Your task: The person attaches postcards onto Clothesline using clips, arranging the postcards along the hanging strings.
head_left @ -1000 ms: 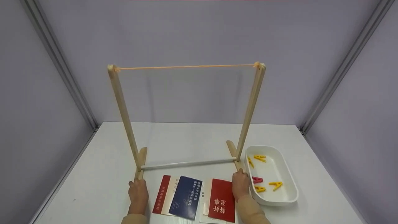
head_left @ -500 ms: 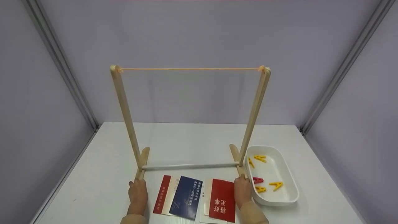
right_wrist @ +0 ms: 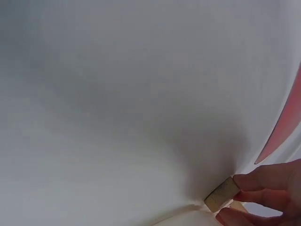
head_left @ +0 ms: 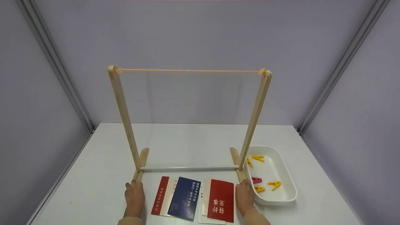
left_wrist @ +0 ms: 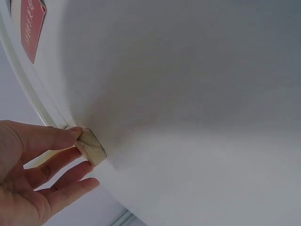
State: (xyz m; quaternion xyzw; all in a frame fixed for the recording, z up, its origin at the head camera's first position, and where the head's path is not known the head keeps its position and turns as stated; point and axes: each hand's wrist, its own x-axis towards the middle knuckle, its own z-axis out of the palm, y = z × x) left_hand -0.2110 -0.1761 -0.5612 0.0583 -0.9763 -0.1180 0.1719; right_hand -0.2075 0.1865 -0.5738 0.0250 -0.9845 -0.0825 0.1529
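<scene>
I see a white tray (head_left: pixel 269 172) on the bench (head_left: pixel 93 168) holding four yellow clips (head_left: pixel 275 183) and a red clip (head_left: pixel 257 180). A blue card (head_left: pixel 185 198) overlaps a red-and-cream card (head_left: pixel 162 197); a red card (head_left: pixel 221 200) lies nearby.

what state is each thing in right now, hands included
left hand: pinching the frame's left foot
right hand: pinching its right foot
frame: upright
string: taut, tied at both ends, nothing hung on it
tray: open-topped, holding five pegs
yellow pegs: four, loose in the tray
red peg: loose in the tray
blue card: lying flat, overlapping its left neighbour
</scene>
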